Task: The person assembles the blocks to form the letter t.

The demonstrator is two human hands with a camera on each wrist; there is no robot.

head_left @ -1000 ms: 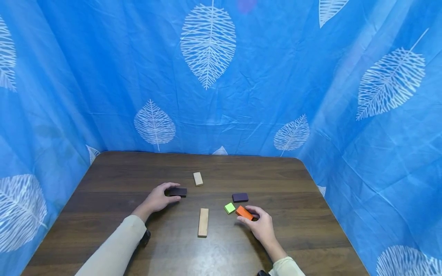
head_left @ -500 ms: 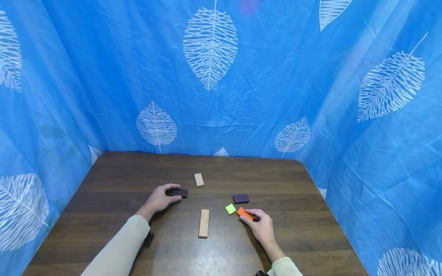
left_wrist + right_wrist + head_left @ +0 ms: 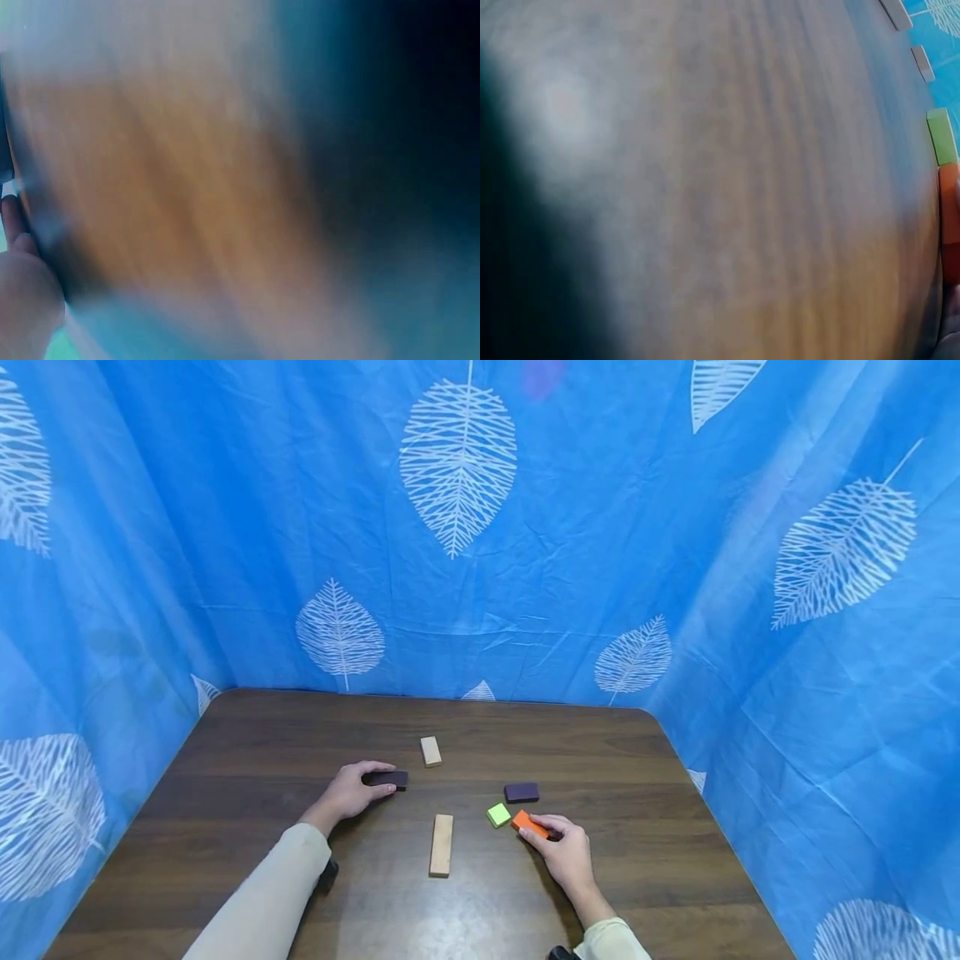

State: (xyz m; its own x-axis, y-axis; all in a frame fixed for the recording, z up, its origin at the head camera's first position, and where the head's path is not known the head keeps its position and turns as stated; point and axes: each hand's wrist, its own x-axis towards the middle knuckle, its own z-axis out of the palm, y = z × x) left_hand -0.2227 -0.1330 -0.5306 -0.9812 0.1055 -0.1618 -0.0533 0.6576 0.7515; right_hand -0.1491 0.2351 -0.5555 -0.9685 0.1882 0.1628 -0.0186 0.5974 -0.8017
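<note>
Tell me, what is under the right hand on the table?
The right hand pinches one end of an orange block lying on the brown table. The block's far end shows beside a green block; the near end and the tabletop beneath the palm are covered.

We saw a dark wooden worktop (image 3: 247, 752) with rounded far corners. Blue curtains (image 3: 600, 527) printed with white leaves (image 3: 457, 456) enclosed it on three sides, evenly lit.
</note>
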